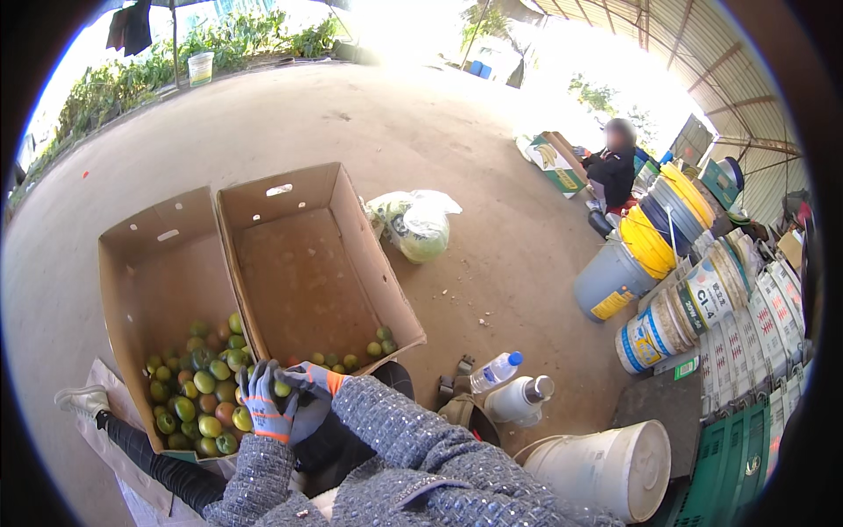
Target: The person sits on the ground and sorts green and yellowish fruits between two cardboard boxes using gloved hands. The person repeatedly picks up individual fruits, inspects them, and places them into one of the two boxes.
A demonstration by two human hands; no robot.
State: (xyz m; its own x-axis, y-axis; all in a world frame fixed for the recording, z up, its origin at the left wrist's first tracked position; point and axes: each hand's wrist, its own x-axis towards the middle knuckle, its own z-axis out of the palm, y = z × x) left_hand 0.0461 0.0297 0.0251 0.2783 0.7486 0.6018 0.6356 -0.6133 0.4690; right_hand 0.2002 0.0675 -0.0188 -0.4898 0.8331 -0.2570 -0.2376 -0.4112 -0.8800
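Both my hands wear grey gloves with orange cuffs and meet at a green tomato (282, 388) above the near edges of two cardboard boxes. My left hand (267, 403) has its fingers against the tomato's left side. From the right, my right hand (317, 378) grips the same tomato; its fingertips are partly hidden. Green and reddish tomatoes (204, 382) are heaped in the near half of the left cardboard box (164, 257). The right cardboard box (296, 263) holds several small green tomatoes (350, 362) along its near side, and its bottom shows bare beyond them.
A tied plastic bag (421, 227) of something green sits beyond the right box. To my right are a water bottle (497, 372), a white flask (519, 398) and a tipped white bucket (599, 468). Stacked buckets (612, 277) and crates (731, 454) line the right. A person (612, 171) sits farther off.
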